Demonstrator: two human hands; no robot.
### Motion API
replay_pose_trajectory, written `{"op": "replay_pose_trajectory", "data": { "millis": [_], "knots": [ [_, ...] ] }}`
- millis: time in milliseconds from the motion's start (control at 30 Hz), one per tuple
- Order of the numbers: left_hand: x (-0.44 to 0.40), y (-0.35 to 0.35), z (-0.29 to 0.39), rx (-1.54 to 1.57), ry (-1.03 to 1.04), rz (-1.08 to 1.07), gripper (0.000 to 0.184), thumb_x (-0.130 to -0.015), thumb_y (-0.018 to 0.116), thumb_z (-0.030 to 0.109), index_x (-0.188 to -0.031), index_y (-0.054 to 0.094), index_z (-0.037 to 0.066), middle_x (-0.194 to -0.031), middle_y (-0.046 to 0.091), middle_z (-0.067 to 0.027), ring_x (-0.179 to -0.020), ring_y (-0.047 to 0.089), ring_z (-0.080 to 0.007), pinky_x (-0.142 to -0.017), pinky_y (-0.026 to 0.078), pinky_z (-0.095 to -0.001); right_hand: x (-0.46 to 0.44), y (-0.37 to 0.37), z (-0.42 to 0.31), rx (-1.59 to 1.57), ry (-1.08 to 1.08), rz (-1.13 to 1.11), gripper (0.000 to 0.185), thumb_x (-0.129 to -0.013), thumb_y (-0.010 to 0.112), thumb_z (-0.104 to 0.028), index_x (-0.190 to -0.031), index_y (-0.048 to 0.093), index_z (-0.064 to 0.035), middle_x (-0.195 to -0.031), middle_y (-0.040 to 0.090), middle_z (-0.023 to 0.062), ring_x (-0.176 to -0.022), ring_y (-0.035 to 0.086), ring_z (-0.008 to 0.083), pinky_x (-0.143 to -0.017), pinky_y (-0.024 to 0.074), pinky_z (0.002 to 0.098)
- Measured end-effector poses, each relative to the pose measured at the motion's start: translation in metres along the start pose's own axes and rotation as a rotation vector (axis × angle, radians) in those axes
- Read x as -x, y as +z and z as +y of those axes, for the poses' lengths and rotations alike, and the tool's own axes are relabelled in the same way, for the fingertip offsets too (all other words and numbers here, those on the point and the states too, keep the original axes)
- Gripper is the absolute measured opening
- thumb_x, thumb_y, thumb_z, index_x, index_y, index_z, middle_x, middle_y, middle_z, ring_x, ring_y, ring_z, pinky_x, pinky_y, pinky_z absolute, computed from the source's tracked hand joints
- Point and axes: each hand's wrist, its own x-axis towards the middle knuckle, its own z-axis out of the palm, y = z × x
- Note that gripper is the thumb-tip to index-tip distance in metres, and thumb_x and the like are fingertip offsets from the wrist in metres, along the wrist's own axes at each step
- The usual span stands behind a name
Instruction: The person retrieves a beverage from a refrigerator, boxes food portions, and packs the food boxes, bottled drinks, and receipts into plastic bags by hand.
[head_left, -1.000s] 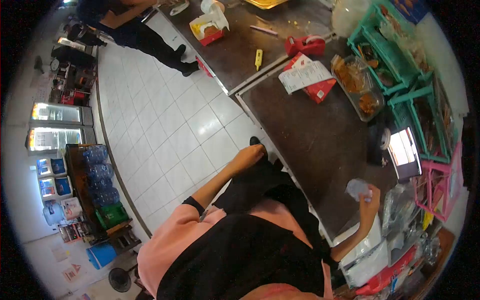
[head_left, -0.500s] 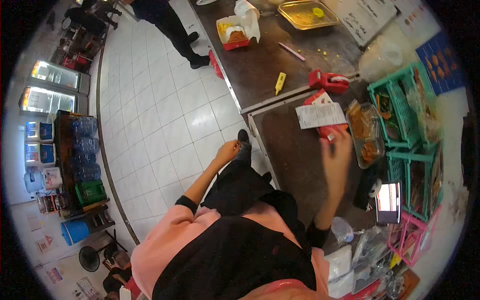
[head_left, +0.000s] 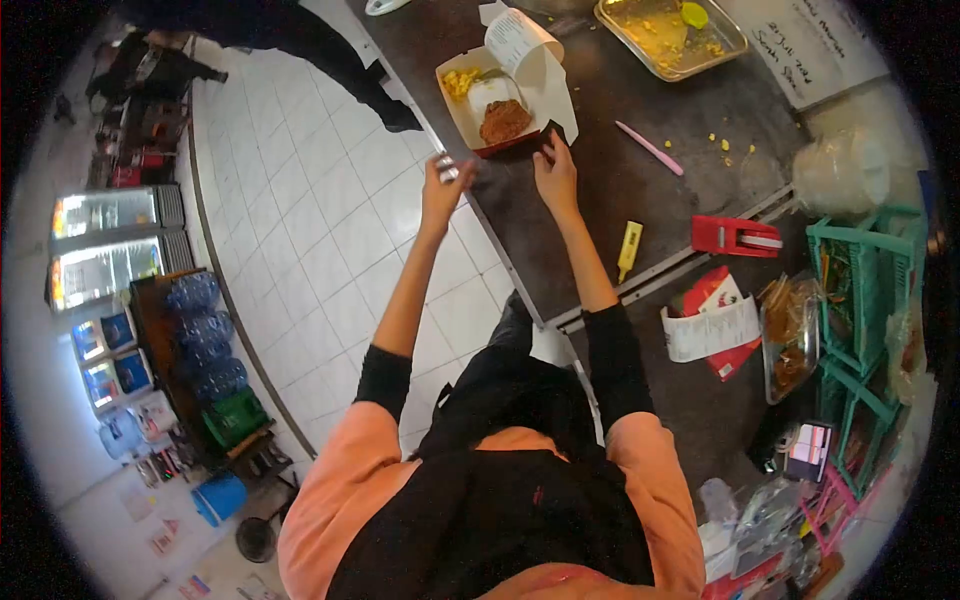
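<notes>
On a dark-brown table [head_left: 620, 182], one open white-and-red cardboard box [head_left: 550, 92] is sitting at twelve o'clock. I'm holding two hands ready, seemingly needing a light grip next: left hand [head_left: 439, 198] at eleven, fingers parted; right hand [head_left: 559, 180] at one, grip unclear. One crusty brown fried piece [head_left: 505, 120] is lying inside.

Blurred or clipped around the food box [head_left: 553, 92]

Left of the box, the left hand [head_left: 443, 190] is blurred; whether it holds anything cannot be told. At the box's near right corner, the dark bit [head_left: 553, 129] by the fingertips of the right hand [head_left: 557, 175] is too small to identify. Print on the curled receipt [head_left: 523, 42] over the box is unreadable. Right of the box, the tray [head_left: 705, 64] is clipped by the top edge; left of the box, so is the co-worker [head_left: 300, 35].
</notes>
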Motion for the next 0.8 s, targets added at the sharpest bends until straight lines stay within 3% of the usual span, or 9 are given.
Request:
{"op": "replay_pose_trajectory", "data": {
  "millis": [200,333,400,467,500,533,633,667,800],
  "knots": [
    [-0.046,0.025,0.023,-0.057,-0.012,-0.191,0.067,-0.078,0.065,0.03,-0.121,0.027,-0.004,-0.111,0.045,-0.0205,-0.096,0.053,-0.0248,-0.07,0.053,-0.0301,0.009,0.02,-0.008,0.082,-0.009,0.06,0.051,-0.075,0.047,0.004,-0.125,0.034,0.0023,-0.127,0.038,0.0201,-0.117,0.04,0.0339,-0.098,0.0335,0.0348],
    [-0.035,0.041,0.017,-0.159,0.152,-0.14,0.067,-0.079,0.063,0.029,-0.117,0.024,-0.01,-0.104,0.046,-0.0231,-0.085,0.058,-0.0228,-0.059,0.053,-0.0265,0.008,0.023,-0.016,0.12,-0.064,0.089,0.048,-0.078,0.043,0.005,-0.126,0.035,0.0015,-0.132,0.032,0.0183,-0.121,0.034,0.0315,-0.099,0.0317,0.0342],
    [-0.028,0.046,0.013,-0.234,0.14,-0.198,0.065,-0.083,0.058,0.027,-0.119,0.02,-0.012,-0.099,0.051,-0.0212,-0.088,0.058,-0.0232,-0.06,0.052,-0.0292,-0.003,0.022,-0.009,0.083,-0.118,0.182,0.046,-0.081,0.048,-0.002,-0.125,0.035,0.0021,-0.126,0.036,0.0198,-0.117,0.038,0.0331,-0.097,0.0333,0.0359],
    [-0.018,0.046,0.012,-0.225,0.048,-0.504,0.067,-0.086,0.054,0.028,-0.123,0.014,-0.012,-0.094,0.055,-0.0213,-0.087,0.058,-0.0239,-0.063,0.05,-0.0332,-0.018,0.012,0.001,0.092,-0.116,0.207,0.046,-0.082,0.05,-0.009,-0.125,0.036,0.0028,-0.122,0.038,0.0205,-0.113,0.04,0.0338,-0.095,0.0344,0.037],
    [-0.001,0.047,0.041,-0.368,0.057,-0.499,0.055,-0.086,0.052,0.026,-0.123,0.028,-0.007,-0.092,0.058,-0.0208,-0.081,0.06,-0.0244,-0.065,0.048,-0.0356,-0.022,0.009,0.001,0.099,-0.118,0.22,0.048,-0.083,0.053,-0.016,-0.124,0.036,0.0035,-0.118,0.04,0.0212,-0.11,0.042,0.0345,-0.093,0.0354,0.0381],
    [-0.002,0.045,0.052,-0.379,0.068,-0.514,0.055,-0.086,0.052,0.026,-0.123,0.028,-0.007,-0.092,0.058,-0.0208,-0.081,0.06,-0.0244,-0.065,0.048,-0.0356,-0.024,0.007,0.0,0.096,-0.117,0.241,0.048,-0.083,0.053,-0.016,-0.124,0.036,0.0035,-0.118,0.04,0.0212,-0.11,0.042,0.0345,-0.093,0.0354,0.0381],
    [-0.02,0.035,0.069,-0.836,0.409,-0.629,0.02,-0.081,0.056,0.015,-0.098,0.058,0.005,-0.09,0.06,-0.0138,-0.069,0.061,-0.0261,-0.061,0.048,-0.0318,-0.028,0.003,-0.004,0.164,-0.118,0.254,0.051,-0.083,0.054,-0.028,-0.121,0.041,0.004,-0.11,0.04,0.0205,-0.104,0.044,0.0333,-0.089,0.0368,0.0384],
    [-0.026,0.039,0.077,-0.848,0.422,-0.641,0.02,-0.081,0.056,0.015,-0.098,0.058,0.005,-0.09,0.06,-0.0138,-0.069,0.061,-0.0261,-0.061,0.048,-0.0318,-0.027,0.003,-0.004,0.157,-0.115,0.275,0.051,-0.083,0.054,-0.028,-0.121,0.041,0.004,-0.11,0.04,0.0205,-0.104,0.044,0.0333,-0.089,0.0368,0.0384],
    [-0.049,0.078,0.133,-0.948,0.972,-0.548,0.013,-0.077,0.054,0.007,-0.089,0.057,0.003,-0.083,0.057,-0.0107,-0.079,0.057,-0.0271,-0.064,0.048,-0.0334,-0.027,-0.003,-0.006,0.06,-0.047,0.293,0.039,-0.085,0.051,-0.024,-0.115,0.048,0.0006,-0.103,0.043,0.0186,-0.094,0.048,0.0309,-0.082,0.0409,0.0363]
  ]
}}
